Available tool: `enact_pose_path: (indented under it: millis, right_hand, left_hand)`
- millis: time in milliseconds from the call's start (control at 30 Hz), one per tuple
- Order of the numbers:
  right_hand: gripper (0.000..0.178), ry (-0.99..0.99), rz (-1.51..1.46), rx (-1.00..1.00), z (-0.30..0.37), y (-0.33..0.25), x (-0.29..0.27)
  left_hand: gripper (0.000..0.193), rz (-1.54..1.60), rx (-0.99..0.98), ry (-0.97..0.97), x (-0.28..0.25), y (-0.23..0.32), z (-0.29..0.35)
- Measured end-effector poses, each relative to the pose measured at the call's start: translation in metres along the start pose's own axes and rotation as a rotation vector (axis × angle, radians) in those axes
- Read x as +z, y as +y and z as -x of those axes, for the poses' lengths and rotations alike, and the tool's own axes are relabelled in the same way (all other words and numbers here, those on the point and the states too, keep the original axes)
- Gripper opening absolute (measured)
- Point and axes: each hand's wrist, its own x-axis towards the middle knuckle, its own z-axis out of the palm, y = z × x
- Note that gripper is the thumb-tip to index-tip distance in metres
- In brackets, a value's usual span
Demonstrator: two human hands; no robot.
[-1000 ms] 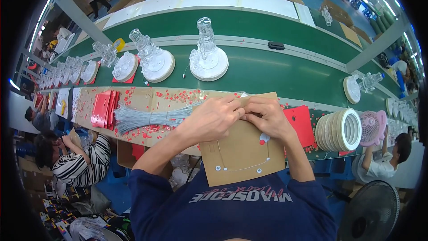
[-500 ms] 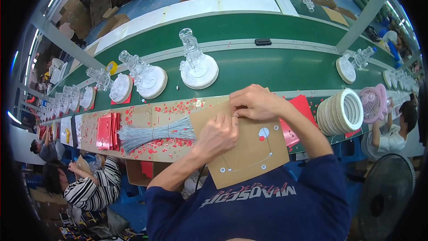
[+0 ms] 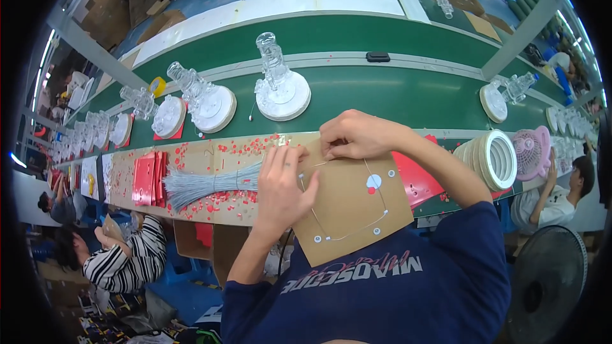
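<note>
A brown cardboard board point(image 3: 347, 207) with small white pegs lies on the workbench in front of me. A thin grey wire point(image 3: 354, 232) runs around the pegs in a loop. My left hand point(image 3: 280, 185) lies flat with spread fingers on the board's left edge, pressing it down. My right hand point(image 3: 354, 135) is at the board's top edge, fingers pinched on the wire end. A bundle of grey wires point(image 3: 207, 185) lies just left of my left hand.
Small red bits litter the bench point(image 3: 223, 153). A stack of red cards point(image 3: 145, 177) lies at the left, a stack of white rings point(image 3: 494, 159) at the right. Clear figures on round white bases point(image 3: 280, 92) stand on the green conveyor point(image 3: 395, 99). Other people sit nearby.
My left hand has left the board's top and now rests flat on its left edge. My right hand stays at the top edge with the wire.
</note>
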Motion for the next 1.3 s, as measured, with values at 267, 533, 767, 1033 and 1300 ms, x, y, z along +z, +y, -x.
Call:
enact_pose_path:
  millis: [267,533,767,1033,1300]
  right_hand:
    - [0.007,0.301,-0.01,0.063,0.024,-0.01,0.034]
    - [0.02,0.724,0.12,0.202,0.036,-0.032,0.075]
    - [0.022,0.864,0.135,0.234,0.029,-0.03,0.091]
    - [0.019,0.889,0.156,0.251,0.027,-0.03,0.09]
    - [0.02,0.903,0.181,0.264,0.029,-0.026,0.094]
  left_hand:
    - [0.019,0.06,-0.013,-0.035,0.012,-0.007,0.007]
    - [0.017,0.13,-0.015,0.003,0.018,-0.005,0.007]
    - [0.044,0.098,0.025,-0.059,0.021,-0.007,0.007]
    - [0.047,0.092,0.029,-0.063,0.024,-0.005,0.008]
    - [0.048,0.059,0.052,-0.055,0.027,-0.004,0.007]
